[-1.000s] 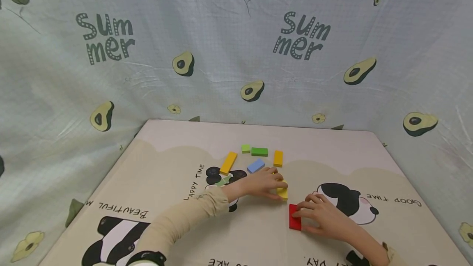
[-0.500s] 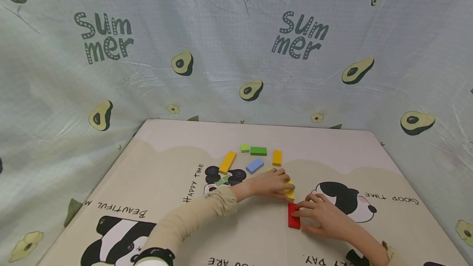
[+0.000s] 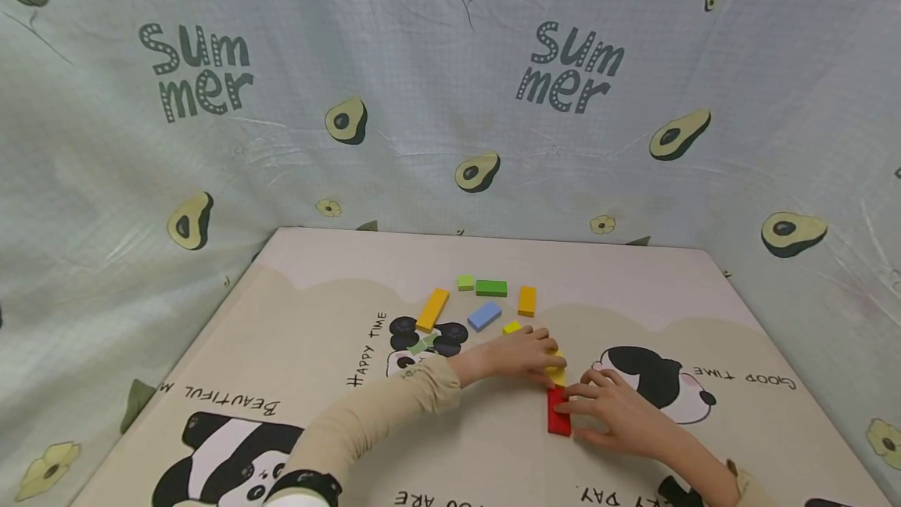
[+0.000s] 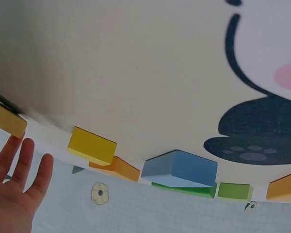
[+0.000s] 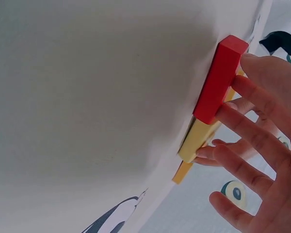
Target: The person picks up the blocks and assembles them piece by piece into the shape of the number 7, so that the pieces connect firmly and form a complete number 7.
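Observation:
In the head view my left hand [image 3: 512,354] grips a yellow block [image 3: 557,375], its far end under the fingers. That block stands end to end with a red block [image 3: 559,417], touching or nearly so. My right hand [image 3: 619,417] holds the red block, thumb and fingers at its right side. The right wrist view shows the red block [image 5: 217,82] in line with the yellow block [image 5: 196,138], the left hand's fingers beside the latter. At the left edge of the left wrist view, fingertips touch the held yellow block [image 4: 7,119].
Beyond the left hand lie a smaller yellow block [image 3: 511,328], a blue block [image 3: 484,316], two orange blocks, one long [image 3: 432,310] and one short [image 3: 526,301], a green block [image 3: 491,288] and a light green block [image 3: 465,282]. A printed cloth covers the table [image 3: 317,311].
My left hand has slid the yellow block to the right, up to the red block's far end. The smaller yellow block has come into view behind it. My right hand stays on the red block.

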